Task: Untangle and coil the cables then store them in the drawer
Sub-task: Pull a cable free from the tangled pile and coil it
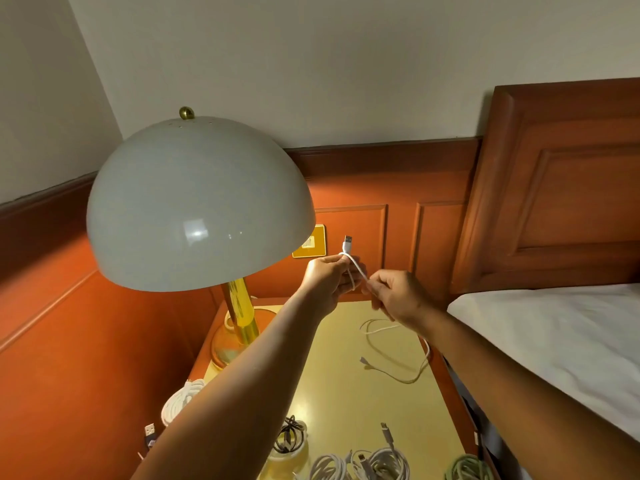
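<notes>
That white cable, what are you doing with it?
A person is coiling the white USB cable. The left hand grips the plug end with a loop begun round its fingers, and the right hand pinches the cable beside it. The rest trails down onto the nightstand, where several coiled cables already lie.

The lamp shade (199,206) is glossy, smooth enamel on a polished brass stem (240,315); the headboard (561,188) is varnished wood (satin sheen), the sheet (568,344) matt cloth.

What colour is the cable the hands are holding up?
White, with a USB plug; the cable shows clearly in the head view.
</notes>
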Motion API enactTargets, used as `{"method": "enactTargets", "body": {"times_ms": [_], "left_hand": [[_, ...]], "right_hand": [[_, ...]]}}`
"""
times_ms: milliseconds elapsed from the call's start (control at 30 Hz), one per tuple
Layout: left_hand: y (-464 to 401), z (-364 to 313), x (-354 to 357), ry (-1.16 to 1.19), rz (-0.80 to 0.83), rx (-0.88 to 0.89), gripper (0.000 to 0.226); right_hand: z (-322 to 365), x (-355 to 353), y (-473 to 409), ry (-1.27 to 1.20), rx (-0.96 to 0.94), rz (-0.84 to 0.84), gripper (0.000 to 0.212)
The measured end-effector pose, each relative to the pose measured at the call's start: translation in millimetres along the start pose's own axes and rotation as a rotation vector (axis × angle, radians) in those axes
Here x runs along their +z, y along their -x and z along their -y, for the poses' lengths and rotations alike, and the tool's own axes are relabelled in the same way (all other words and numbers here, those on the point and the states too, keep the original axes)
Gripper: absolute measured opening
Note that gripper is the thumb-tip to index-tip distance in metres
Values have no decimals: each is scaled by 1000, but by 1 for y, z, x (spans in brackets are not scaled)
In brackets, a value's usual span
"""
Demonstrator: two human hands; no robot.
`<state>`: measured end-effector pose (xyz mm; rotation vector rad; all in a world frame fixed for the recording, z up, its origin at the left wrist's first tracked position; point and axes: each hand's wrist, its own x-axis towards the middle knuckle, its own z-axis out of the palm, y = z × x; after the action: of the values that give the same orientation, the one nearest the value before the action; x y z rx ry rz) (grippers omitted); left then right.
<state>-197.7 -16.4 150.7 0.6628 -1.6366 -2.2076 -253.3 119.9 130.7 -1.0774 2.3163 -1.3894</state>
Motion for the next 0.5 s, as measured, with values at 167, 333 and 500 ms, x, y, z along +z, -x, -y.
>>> {"method": "enactTargets", "body": {"times_ms": [167, 333, 500], "left_hand": [[6, -1, 5, 326, 41, -52, 23], [7, 4, 1, 486, -31, -18, 23], [8, 9, -10, 429, 46, 38, 28]], "right_hand": [[-36, 26, 5, -281, 131, 150, 42], [-43, 35, -15, -109, 219, 210, 29], [-43, 26, -35, 55, 228, 122, 35]]}}
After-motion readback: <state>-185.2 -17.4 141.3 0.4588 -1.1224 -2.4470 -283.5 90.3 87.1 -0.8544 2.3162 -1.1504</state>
